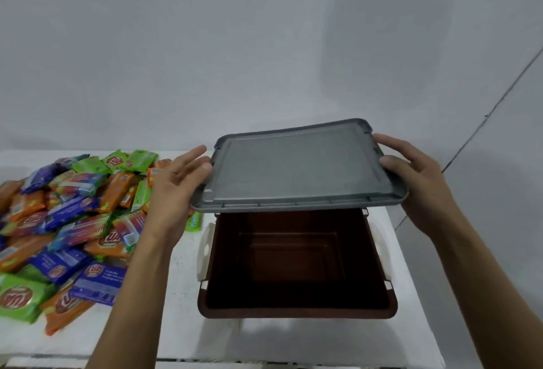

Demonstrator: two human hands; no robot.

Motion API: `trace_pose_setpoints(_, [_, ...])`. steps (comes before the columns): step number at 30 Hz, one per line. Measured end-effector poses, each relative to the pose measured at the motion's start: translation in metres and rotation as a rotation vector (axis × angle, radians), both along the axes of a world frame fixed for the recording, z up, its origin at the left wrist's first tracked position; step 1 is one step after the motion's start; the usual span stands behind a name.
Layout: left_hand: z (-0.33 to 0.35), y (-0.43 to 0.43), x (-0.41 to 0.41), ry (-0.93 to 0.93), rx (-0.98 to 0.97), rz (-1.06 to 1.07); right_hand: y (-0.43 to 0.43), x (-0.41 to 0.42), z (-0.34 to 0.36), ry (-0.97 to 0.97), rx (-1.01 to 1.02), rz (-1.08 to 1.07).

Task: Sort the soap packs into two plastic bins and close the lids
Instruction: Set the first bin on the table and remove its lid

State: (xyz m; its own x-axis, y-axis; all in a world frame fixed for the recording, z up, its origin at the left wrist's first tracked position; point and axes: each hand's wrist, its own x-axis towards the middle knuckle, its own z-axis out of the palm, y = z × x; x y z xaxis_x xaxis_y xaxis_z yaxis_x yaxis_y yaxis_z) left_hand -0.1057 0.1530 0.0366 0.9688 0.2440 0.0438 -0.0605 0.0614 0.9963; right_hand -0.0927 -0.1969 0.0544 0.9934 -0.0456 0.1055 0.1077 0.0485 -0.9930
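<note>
Step in hand: I judge this to be the opening stage, with the grey lid [296, 166] off the brown bin [296, 263] and held in the air above its far half.

Left hand: my left hand [179, 189] pinches the lid's left edge, thumb on top near the corner, fingers [194, 154] stretched out and partly under the rim.

Right hand: my right hand [411, 180] clamps the lid's right edge, thumb on top, the other fingers curled around the rim and mostly hidden below it.

Lid: level, tilted slightly, its near edge over the bin's mouth, not touching the bin.

Bin: it stands on the white table [182, 304], open and empty inside; pale latch handles [205, 248] hang at both sides.

Soap packs: the soap packs [64, 221] lie in a loose heap on the table to the left of the bin, orange, blue and green wrappers mixed, none inside the bin.

Second bin: I see only one bin here; where the other stands I cannot tell.

Next move calls for: setting the lid down somewhere clear of the bin's mouth and of the heap, so both hands are free to pick packs by colour.

Care: the bare table around the bin is narrow, so I judge the lid needs a flat, stable spot.
</note>
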Motion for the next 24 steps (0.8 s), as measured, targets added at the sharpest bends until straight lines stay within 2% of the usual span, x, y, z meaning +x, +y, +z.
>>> trace_pose_setpoints(5, [-0.009, 0.009, 0.030, 0.007, 0.214, -0.178, -0.008, 0.034, -0.008, 0.013, -0.222, 0.080])
trace_pose_setpoints(8, [-0.015, 0.012, 0.049, 0.015, 0.303, -0.228, -0.009, 0.054, -0.016, -0.024, -0.356, 0.059])
trace_pose_setpoints(10, [-0.020, 0.011, 0.064, -0.003, 0.435, -0.248, -0.008, 0.068, -0.021, -0.059, -0.447, 0.052])
trace_pose_setpoints(13, [-0.022, 0.008, 0.091, -0.023, 0.646, -0.228, -0.007, 0.095, -0.026, -0.169, -0.715, 0.030])
trace_pose_setpoints(16, [-0.022, 0.005, 0.120, -0.059, 0.750, -0.185, -0.007, 0.125, -0.031, -0.248, -0.961, 0.007])
trace_pose_setpoints(20, [-0.028, 0.003, 0.158, -0.101, 0.859, -0.141, -0.007, 0.163, -0.042, -0.260, -1.065, 0.026])
trace_pose_setpoints(24, [-0.048, 0.001, 0.190, -0.150, 1.094, -0.044, -0.001, 0.193, -0.062, -0.291, -1.121, -0.005])
